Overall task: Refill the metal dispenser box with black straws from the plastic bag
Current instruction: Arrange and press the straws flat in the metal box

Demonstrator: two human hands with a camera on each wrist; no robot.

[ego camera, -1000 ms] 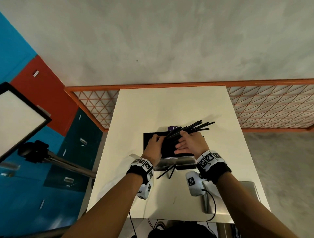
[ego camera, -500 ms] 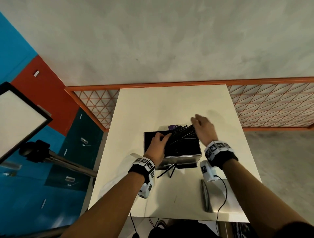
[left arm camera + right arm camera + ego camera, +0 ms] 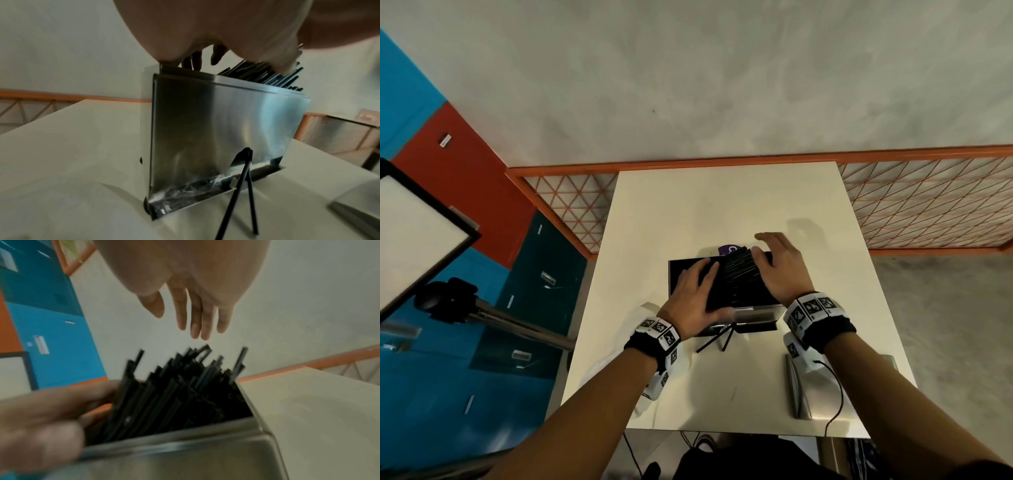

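Note:
The metal dispenser box [image 3: 756, 313] stands open-topped in the middle of the table, filled with black straws [image 3: 739, 274]. My left hand [image 3: 698, 281] lies flat over the box's left part, its fingers against the straws and its thumb at the front rim. My right hand [image 3: 774, 257] hovers over the right end with straight fingers and holds nothing. In the right wrist view the straws [image 3: 174, 394] stick up unevenly out of the box [image 3: 185, 451] below the right hand [image 3: 195, 318]. Two straws [image 3: 244, 186] poke out of the front slot of the box [image 3: 216, 121].
A flat metal lid [image 3: 796, 387] lies on the white table [image 3: 722, 198] at the front right. A purple item [image 3: 729, 248] shows just behind the box. An orange mesh railing [image 3: 928, 205] runs behind the table. A tripod and light panel [image 3: 414, 240] stand at the left.
The bundle that stuck out to the right in my right hand now lies down in the box. My right hand let go and lifted; my left hand spread flatter over the box.

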